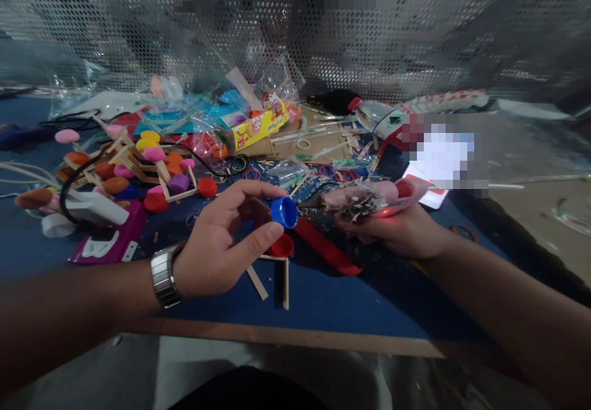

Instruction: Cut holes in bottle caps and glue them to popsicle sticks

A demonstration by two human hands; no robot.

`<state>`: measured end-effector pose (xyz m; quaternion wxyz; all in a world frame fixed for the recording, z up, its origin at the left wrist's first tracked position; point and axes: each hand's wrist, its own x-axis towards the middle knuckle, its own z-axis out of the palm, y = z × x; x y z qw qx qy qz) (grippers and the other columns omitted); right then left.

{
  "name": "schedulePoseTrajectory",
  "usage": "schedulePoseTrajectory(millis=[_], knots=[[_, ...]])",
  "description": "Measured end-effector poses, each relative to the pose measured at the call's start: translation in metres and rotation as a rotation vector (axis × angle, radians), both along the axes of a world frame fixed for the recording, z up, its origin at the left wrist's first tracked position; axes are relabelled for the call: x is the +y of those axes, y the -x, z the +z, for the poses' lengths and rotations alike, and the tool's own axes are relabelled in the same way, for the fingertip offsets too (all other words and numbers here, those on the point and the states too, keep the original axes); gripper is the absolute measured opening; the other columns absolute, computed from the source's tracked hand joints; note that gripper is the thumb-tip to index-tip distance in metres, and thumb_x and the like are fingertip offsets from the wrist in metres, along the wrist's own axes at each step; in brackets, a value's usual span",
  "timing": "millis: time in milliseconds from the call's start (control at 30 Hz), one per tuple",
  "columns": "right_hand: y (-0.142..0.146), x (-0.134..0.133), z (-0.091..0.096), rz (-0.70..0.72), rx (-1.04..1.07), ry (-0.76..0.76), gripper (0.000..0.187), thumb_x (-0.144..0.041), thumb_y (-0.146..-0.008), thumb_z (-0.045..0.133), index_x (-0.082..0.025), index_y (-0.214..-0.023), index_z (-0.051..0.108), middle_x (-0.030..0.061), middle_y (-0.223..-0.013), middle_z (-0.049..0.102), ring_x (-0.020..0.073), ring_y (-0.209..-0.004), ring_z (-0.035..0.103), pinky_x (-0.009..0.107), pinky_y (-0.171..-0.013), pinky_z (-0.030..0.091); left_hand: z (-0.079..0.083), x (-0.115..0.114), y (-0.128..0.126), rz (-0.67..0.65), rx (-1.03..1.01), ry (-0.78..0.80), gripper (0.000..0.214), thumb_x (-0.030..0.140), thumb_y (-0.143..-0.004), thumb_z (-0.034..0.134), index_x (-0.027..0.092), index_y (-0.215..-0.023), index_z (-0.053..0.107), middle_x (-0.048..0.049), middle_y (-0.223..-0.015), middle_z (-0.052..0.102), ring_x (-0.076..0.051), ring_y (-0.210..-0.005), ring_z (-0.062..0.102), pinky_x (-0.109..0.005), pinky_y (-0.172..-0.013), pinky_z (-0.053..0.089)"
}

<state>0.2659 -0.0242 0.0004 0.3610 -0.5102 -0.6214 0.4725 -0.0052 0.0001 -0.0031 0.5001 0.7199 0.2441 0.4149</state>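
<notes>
My left hand (pixel 221 237), with a metal watch on the wrist, pinches a blue bottle cap (pixel 283 212) between thumb and fingers. Just below the cap a red cap (pixel 281 247) sits on a small frame of wooden sticks (pixel 277 274). My right hand (pixel 397 228) grips a pink glue gun (pixel 369 199) crusted with dried glue, its tip pointing left toward the blue cap. A red plastic strip (pixel 325 250) lies on the blue table between my hands.
At the left stands a stick structure with several coloured caps (pixel 138 164). A white and magenta device (pixel 101 231) with a black cable lies near it. Plastic bags, a yellow box (pixel 256 128), rubber bands and a bottle (pixel 378 114) clutter the back. The table's wooden edge (pixel 295 336) runs near me.
</notes>
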Motion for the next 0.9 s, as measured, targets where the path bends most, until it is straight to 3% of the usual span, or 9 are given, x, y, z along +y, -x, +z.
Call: schedulePoseTrajectory(millis=[167, 433, 667, 900], knots=[[0.0007, 0.0003, 0.0007, -0.004, -0.012, -0.007, 0.033, -0.035, -0.070, 0.080, -0.028, -0.102, 0.084, 0.0009, -0.082, 0.079, 0.0127, -0.049, 0.054, 0.021, -0.037, 0.043, 0.0004, -0.0002, -0.0003, 0.005, -0.003, 0.006, 0.030, 0.028, -0.092, 0.072, 0.022, -0.120, 0.064, -0.0059, -0.098, 0.065, -0.016, -0.082, 0.066, -0.028, -0.075, 0.058], [0.0004, 0.0008, 0.0041, 0.037, -0.030, -0.056, 0.033, -0.034, -0.073, 0.077, -0.028, -0.104, 0.083, 0.0031, -0.093, 0.080, 0.0168, -0.060, 0.066, 0.021, -0.037, 0.044, -0.0008, -0.0004, 0.0002, 0.003, -0.003, 0.024, 0.031, 0.029, -0.092, 0.071, 0.022, -0.122, 0.063, -0.0060, -0.099, 0.065, -0.017, -0.082, 0.066, -0.030, -0.075, 0.058], [0.0001, 0.0014, 0.0001, 0.037, -0.043, -0.068, 0.031, -0.034, -0.073, 0.078, -0.031, -0.104, 0.084, 0.0002, -0.081, 0.078, 0.0132, -0.049, 0.056, 0.021, -0.035, 0.039, -0.0003, -0.0016, 0.0000, 0.037, -0.022, 0.047, 0.031, 0.029, -0.093, 0.071, 0.022, -0.122, 0.063, -0.0057, -0.099, 0.066, -0.017, -0.083, 0.067, -0.030, -0.077, 0.057], [-0.0020, 0.0005, -0.0009, 0.060, -0.034, -0.052, 0.032, -0.032, -0.075, 0.077, -0.034, -0.106, 0.084, 0.0012, -0.091, 0.079, 0.0184, -0.066, 0.068, 0.020, -0.037, 0.041, 0.0003, -0.0018, -0.0002, 0.040, -0.038, 0.048, 0.030, 0.028, -0.093, 0.071, 0.024, -0.122, 0.063, -0.0052, -0.103, 0.067, -0.016, -0.084, 0.066, -0.030, -0.077, 0.058]])
